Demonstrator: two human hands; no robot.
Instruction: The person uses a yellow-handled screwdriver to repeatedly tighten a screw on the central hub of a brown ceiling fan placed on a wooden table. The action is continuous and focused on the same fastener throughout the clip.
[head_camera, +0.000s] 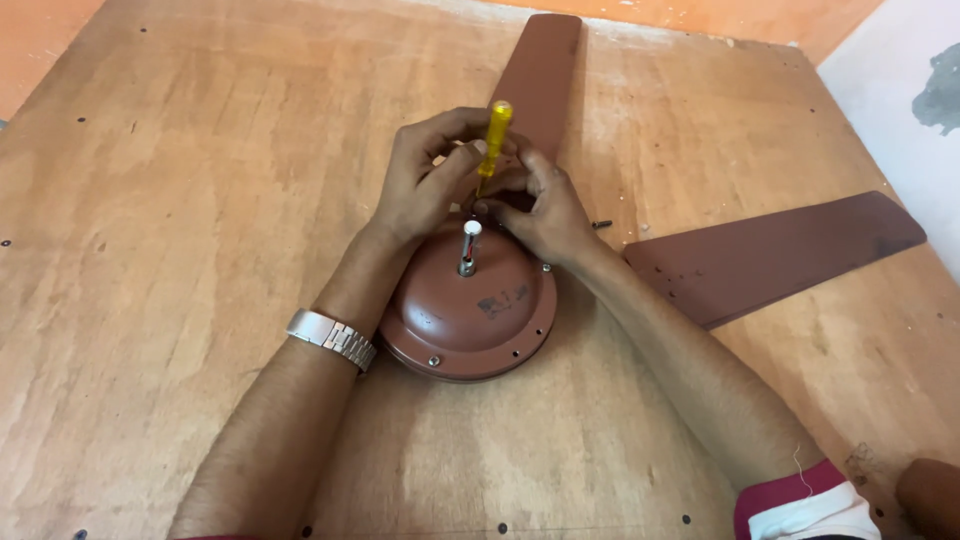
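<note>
While the left hand grips a yellow plastic-handled screwdriver, the right hand pinches its tip; both rest on a round brown metal fan motor.

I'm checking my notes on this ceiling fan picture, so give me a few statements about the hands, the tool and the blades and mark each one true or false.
1. The left hand holds a yellow-handled screwdriver. True.
2. The right hand rests flat on the wooden board, away from the fan. False: it sits at the motor housing, by the screwdriver tip.
3. Two brown blades are visible. True.
4. A wristwatch is on the right wrist. False: it is on the left wrist.
5. The screwdriver handle is red. False: yellow.
</note>
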